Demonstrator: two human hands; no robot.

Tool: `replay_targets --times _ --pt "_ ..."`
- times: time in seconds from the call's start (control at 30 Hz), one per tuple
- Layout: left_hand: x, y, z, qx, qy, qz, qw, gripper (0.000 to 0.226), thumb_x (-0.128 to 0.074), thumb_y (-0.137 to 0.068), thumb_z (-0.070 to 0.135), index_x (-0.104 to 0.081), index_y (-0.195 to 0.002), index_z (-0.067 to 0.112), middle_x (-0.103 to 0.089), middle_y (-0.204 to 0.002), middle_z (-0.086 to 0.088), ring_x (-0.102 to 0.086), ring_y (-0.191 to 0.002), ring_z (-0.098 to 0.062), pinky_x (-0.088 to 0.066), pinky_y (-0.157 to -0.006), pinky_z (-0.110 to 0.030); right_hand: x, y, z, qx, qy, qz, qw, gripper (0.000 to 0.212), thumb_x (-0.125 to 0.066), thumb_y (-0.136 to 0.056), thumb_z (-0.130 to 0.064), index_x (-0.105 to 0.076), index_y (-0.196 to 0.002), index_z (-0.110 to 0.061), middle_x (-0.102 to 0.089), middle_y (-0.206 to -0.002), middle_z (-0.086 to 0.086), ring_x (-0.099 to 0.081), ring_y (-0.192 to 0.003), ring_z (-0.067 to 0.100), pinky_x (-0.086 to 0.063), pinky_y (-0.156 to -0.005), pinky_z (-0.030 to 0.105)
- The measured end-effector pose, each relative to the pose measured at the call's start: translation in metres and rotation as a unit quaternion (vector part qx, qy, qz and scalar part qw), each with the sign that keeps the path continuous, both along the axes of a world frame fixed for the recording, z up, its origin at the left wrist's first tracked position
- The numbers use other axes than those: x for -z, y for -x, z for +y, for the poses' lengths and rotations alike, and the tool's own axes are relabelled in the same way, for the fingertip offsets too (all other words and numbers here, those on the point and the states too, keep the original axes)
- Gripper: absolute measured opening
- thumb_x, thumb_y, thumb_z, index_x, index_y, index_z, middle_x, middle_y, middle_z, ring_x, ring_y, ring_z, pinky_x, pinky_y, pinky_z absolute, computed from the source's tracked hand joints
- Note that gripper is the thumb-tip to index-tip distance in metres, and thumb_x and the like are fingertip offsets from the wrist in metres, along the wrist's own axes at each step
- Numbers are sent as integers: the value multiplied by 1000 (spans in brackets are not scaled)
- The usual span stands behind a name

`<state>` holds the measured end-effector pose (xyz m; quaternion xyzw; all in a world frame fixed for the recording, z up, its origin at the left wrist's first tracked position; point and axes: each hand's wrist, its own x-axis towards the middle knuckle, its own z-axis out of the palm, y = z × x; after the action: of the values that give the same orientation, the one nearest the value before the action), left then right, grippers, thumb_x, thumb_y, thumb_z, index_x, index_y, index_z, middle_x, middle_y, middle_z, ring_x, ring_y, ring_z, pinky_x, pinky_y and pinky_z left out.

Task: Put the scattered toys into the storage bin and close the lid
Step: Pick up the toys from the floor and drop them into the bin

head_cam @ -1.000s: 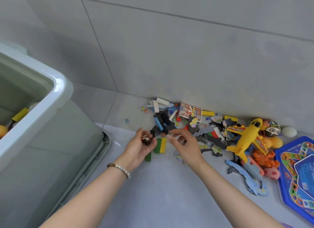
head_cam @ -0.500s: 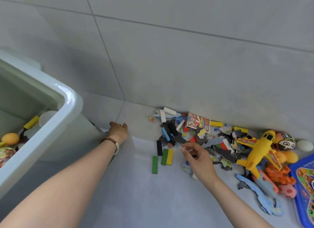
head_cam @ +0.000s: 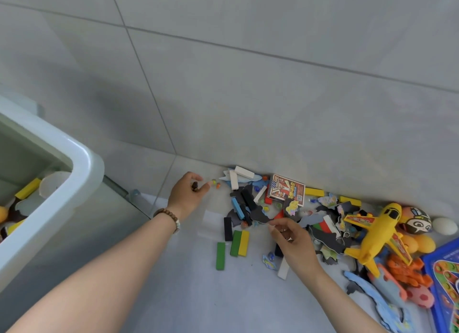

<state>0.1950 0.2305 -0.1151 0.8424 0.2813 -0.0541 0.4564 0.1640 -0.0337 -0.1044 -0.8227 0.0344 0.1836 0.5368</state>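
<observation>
Gathering stage: left hand [head_cam: 188, 195] grips a small dark piece [head_cam: 195, 185] beside tiny coloured marbles [head_cam: 215, 183]; right hand [head_cam: 291, 239] pinches a dark flat cutout [head_cam: 259, 214]. Next up, probably a trip to the pale-green plastic bin [head_cam: 83, 165].

The bin [head_cam: 83, 162] is smooth, glossy pale-green plastic. The plane [head_cam: 377, 231] is shiny yellow plastic. Left of it, the card box [head_cam: 286, 193] looks like glossy printed paper, and the green block [head_cam: 220, 255] is matt and smooth. The bracelet [head_cam: 167, 214] has brown, wooden-looking beads. The floor [head_cam: 144, 169] is matt grey tile.
</observation>
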Motion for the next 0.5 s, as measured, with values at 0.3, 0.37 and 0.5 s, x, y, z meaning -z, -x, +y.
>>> replay_targets --times 0.3,0.37,0.5 --pt "16 -16 -20 57 -37 -27 997 20 -73 -80 28 -58 -93 21 -61 -94 3 -51 -75 -10 -44 -70 -25 7 -6 -6 6 -27 0 1000 6 -62 -89 -18 -66 -90 -21 -67 -84 4 -56 -70 8 -46 -63 15" --pt "18 -16 -22 59 -35 -38 997 18 -72 -81 24 -59 -92 18 -61 -92 2 -52 -75 -10 -44 -70 -24 9 -7 -8 8 -25 1 1000 6 -62 -89 -18 -66 -89 -23 -66 -83 4 -59 -75 18 -49 -68 24" --pt "19 -16 -22 78 -56 -38 995 14 -66 -86 26 -57 -93 17 -62 -93 2 -55 -80 -15 -48 -74 -27 10 -7 -10 12 -30 4 999 6 -63 -89 -17 -66 -90 -22 -66 -80 2 -60 -78 25 -51 -72 33"
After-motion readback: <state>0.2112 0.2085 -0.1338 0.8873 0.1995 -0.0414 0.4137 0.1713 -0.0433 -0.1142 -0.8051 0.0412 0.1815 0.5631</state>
